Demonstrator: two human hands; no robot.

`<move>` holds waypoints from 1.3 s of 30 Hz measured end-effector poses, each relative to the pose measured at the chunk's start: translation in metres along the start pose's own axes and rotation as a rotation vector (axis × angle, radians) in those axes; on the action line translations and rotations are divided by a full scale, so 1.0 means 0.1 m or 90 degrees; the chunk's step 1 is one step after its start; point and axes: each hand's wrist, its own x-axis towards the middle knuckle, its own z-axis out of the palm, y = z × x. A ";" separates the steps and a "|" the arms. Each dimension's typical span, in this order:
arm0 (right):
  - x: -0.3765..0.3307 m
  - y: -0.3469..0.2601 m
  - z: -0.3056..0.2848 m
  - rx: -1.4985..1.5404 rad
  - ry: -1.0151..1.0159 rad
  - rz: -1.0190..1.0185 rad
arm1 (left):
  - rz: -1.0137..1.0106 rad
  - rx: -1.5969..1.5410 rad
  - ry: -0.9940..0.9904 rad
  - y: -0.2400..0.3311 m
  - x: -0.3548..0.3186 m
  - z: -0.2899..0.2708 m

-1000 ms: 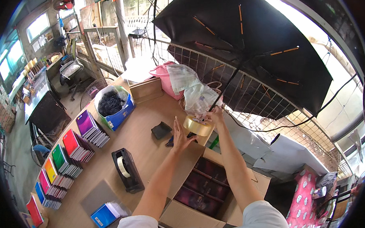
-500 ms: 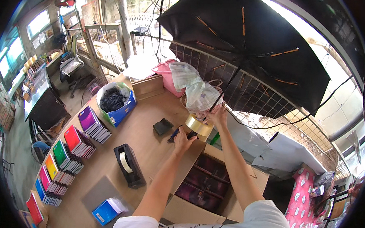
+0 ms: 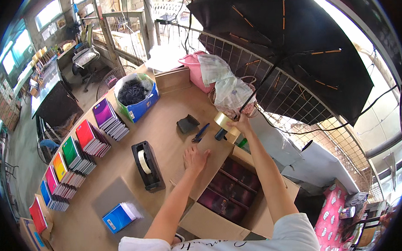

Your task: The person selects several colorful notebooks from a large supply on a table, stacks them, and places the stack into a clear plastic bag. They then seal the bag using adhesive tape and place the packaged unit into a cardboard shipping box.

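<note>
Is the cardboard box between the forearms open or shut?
Open: the cardboard box has a flap spread outward, and dark packages show inside.

A: How many notebook stacks stand in a row along the bench point(image 3: 122, 167)?
B: Six: one purple stack point(image 3: 105, 115), one red stack point(image 3: 89, 135), one green stack point(image 3: 74, 153), one yellow stack point(image 3: 64, 169), one pink stack point(image 3: 54, 183), one blue stack point(image 3: 49, 196).
A: Any beyond those?
B: One lone blue pile point(image 3: 120, 218), and one red cover point(image 3: 38, 214) at the row's end.
A: Tape?
B: Two rolls: one gold roll point(image 3: 222, 119), one pale roll point(image 3: 144, 161). One black dispenser point(image 3: 154, 178).
A: Open cartons?
B: One open carton point(image 3: 208, 220). The dark boxes point(image 3: 235, 182) inside overlap too much for a sure count.
A: And the rest?
B: One blue-handled tool point(image 3: 202, 131), one small black piece point(image 3: 188, 124), one blue box point(image 3: 145, 105), one umbrella point(image 3: 291, 38), two caged fans point(image 3: 111, 80).
</note>
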 end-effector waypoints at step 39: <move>-0.10 -0.07 -0.41 -0.401 0.199 -0.130 | 0.289 -0.198 0.074 0.24 -1.08 -1.73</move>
